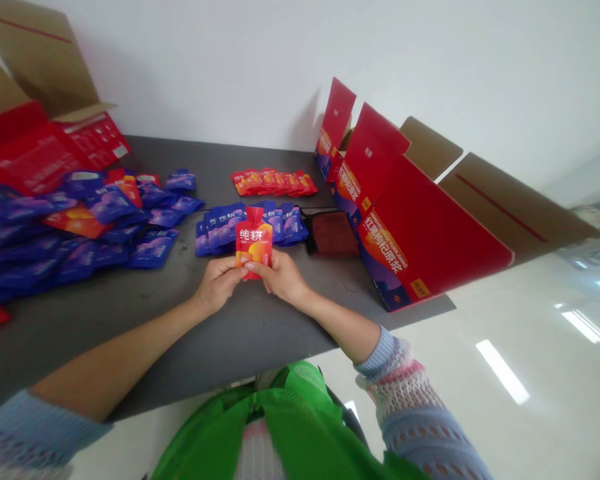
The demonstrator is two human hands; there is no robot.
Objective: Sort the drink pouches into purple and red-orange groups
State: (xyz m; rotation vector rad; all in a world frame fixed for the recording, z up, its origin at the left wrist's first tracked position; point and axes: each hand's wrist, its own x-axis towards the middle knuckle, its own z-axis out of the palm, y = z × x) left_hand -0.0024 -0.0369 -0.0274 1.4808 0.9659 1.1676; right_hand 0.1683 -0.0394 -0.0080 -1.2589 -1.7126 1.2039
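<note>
1. Pouch (253, 241): red-orange sachet with white characters, held upright above the grey counter (260, 320), long axis running away from the body, narrow top end pointing toward the far wall.
2. Left hand (217, 283): closed in a pinch on the pouch's lower left corner, thumb on the front face, remaining fingers curled behind.
3. Right hand (283, 277): likewise pinched shut on the lower right corner, thumb lying across the bottom edge. Both hands meeting at the base of the pouch, neither nearer than the other; pouch standing directly ahead of and above the knuckles.
4. Blue row (253, 227): overlapping blue pouches lined up on the counter just beyond the held pouch, row axis left to right, crosswise to the pouch's own axis.
5. Red row (274, 181): smaller line of red pouches farther back, near the wall.
6. Loose heap (70, 227): blue and orange pouches well off to the left-hand side.
7. Red carton (420, 240): open, lying to the right-hand side, apart from both hands.
</note>
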